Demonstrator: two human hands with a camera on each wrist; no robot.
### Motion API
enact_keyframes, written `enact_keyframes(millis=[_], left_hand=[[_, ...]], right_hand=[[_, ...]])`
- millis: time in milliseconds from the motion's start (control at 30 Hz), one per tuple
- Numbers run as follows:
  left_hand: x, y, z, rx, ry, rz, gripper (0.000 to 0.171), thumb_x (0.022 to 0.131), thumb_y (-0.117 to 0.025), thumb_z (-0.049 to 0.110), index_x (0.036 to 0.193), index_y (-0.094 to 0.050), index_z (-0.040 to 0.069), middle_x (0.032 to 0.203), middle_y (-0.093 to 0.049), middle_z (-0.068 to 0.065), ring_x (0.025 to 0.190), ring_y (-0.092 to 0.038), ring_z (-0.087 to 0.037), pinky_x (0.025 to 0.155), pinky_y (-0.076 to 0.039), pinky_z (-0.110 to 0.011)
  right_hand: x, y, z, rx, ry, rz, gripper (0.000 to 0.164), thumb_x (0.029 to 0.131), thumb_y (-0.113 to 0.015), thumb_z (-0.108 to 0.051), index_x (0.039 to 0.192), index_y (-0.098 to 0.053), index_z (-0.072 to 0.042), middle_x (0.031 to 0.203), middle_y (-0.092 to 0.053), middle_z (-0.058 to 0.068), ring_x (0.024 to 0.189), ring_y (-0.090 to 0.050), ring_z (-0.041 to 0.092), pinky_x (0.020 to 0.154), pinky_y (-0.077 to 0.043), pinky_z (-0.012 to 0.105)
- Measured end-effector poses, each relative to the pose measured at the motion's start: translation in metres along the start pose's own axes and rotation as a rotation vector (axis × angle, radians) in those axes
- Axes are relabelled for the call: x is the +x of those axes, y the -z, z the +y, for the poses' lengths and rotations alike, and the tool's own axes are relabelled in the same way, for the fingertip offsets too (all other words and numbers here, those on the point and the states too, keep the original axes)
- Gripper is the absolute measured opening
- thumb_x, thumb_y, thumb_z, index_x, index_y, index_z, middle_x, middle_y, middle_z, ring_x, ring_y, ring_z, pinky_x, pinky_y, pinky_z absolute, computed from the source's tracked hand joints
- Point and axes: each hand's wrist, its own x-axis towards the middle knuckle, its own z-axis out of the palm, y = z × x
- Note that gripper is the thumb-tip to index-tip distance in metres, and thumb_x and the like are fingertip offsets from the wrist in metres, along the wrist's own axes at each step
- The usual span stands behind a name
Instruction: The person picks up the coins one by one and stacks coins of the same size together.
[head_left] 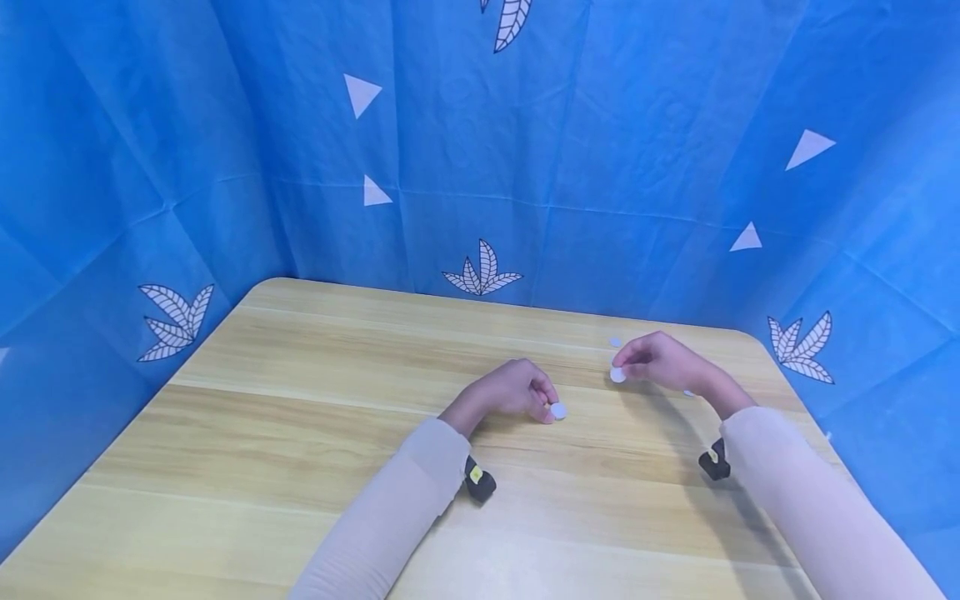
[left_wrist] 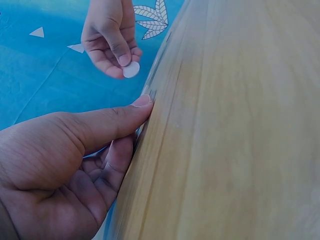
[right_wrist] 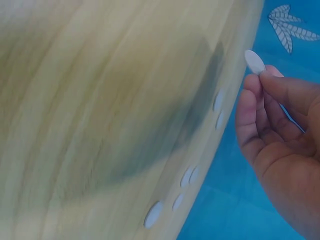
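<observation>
My left hand [head_left: 517, 390] is low over the middle of the wooden table, pinching a small white round disc [head_left: 558, 410] between thumb and fingertips. In the left wrist view that disc is mostly hidden behind the thumb [left_wrist: 117, 122]. Farther to the right, my right hand [head_left: 660, 360] is raised above the tabletop. It pinches another white disc [right_wrist: 255, 62] by its edge, between thumb and index finger, with the other fingers curled. Both discs look flat and plain.
More white discs lie on the wooden table [head_left: 300, 417] around the right hand, among them a larger-looking one [right_wrist: 153, 214] and a pair [right_wrist: 186, 177] close together. A blue curtain [head_left: 480, 150] with white leaves and triangles hangs behind the table's far edge and at both sides.
</observation>
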Motion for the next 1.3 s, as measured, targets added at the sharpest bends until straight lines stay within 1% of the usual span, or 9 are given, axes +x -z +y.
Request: enact_keyframes(millis=[200, 300, 533, 867, 1000, 1167, 1300], left_hand=[[0.000, 0.000, 0.001, -0.003, -0.009, 0.005, 0.019, 0.079, -0.089, 0.010, 0.094, -0.077, 0.012, 0.084, -0.070, 0.002, 0.080, -0.060, -0.011, 0.076, -0.050, -0.024], [0.000, 0.000, 0.002, -0.002, -0.015, 0.002, 0.019, 0.079, -0.089, 0.009, 0.094, -0.077, 0.012, 0.084, -0.070, 0.002, 0.080, -0.060, -0.012, 0.076, -0.050, -0.024], [-0.001, 0.000, 0.003, 0.002, 0.001, 0.005, 0.019, 0.079, -0.089, 0.011, 0.093, -0.077, 0.014, 0.085, -0.070, 0.002, 0.081, -0.060, -0.012, 0.077, -0.050, -0.025], [-0.003, 0.001, 0.004, 0.002, -0.008, 0.006, 0.019, 0.079, -0.089, 0.011, 0.093, -0.077, 0.013, 0.083, -0.070, 0.003, 0.080, -0.060, -0.012, 0.076, -0.050, -0.024], [-0.002, 0.002, 0.004, 0.006, -0.009, -0.001, 0.019, 0.079, -0.089, 0.012, 0.094, -0.077, 0.013, 0.084, -0.070, 0.003, 0.080, -0.060, -0.012, 0.076, -0.050, -0.024], [-0.001, 0.002, 0.003, 0.008, -0.008, -0.009, 0.019, 0.080, -0.089, 0.013, 0.095, -0.077, 0.014, 0.085, -0.071, 0.003, 0.081, -0.061, -0.012, 0.077, -0.051, -0.025], [0.000, 0.002, 0.002, 0.002, -0.003, -0.009, 0.020, 0.080, -0.089, 0.013, 0.096, -0.077, 0.013, 0.085, -0.071, 0.003, 0.081, -0.061, -0.012, 0.078, -0.051, -0.025]], right_hand=[[0.000, -0.005, -0.004, -0.002, 0.006, -0.026, 0.014, 0.093, -0.073, -0.005, 0.106, -0.074, 0.000, 0.102, -0.076, 0.010, 0.097, -0.067, 0.023, 0.082, -0.053, 0.028], [0.000, -0.007, -0.006, 0.002, 0.009, -0.031, 0.015, 0.093, -0.074, -0.008, 0.106, -0.074, 0.000, 0.101, -0.076, 0.010, 0.097, -0.068, 0.024, 0.082, -0.053, 0.028], [-0.001, -0.012, -0.011, 0.024, 0.041, -0.054, 0.015, 0.093, -0.073, -0.004, 0.107, -0.073, 0.003, 0.101, -0.076, 0.013, 0.094, -0.068, 0.024, 0.080, -0.054, 0.028], [0.004, -0.022, -0.014, -0.001, 0.053, -0.087, 0.013, 0.094, -0.073, -0.006, 0.106, -0.075, -0.003, 0.100, -0.077, 0.006, 0.094, -0.070, 0.021, 0.082, -0.055, 0.029], [0.004, -0.027, -0.021, 0.005, 0.088, -0.105, 0.012, 0.095, -0.072, -0.006, 0.106, -0.075, -0.004, 0.101, -0.077, 0.005, 0.095, -0.071, 0.022, 0.082, -0.056, 0.030], [0.005, -0.033, -0.029, 0.019, 0.146, -0.135, 0.013, 0.096, -0.069, -0.002, 0.107, -0.075, -0.002, 0.103, -0.076, 0.008, 0.097, -0.071, 0.024, 0.084, -0.056, 0.030], [0.006, -0.038, -0.034, 0.033, 0.153, -0.146, 0.013, 0.096, -0.069, -0.002, 0.107, -0.075, -0.004, 0.104, -0.076, 0.006, 0.098, -0.071, 0.024, 0.085, -0.056, 0.031]])
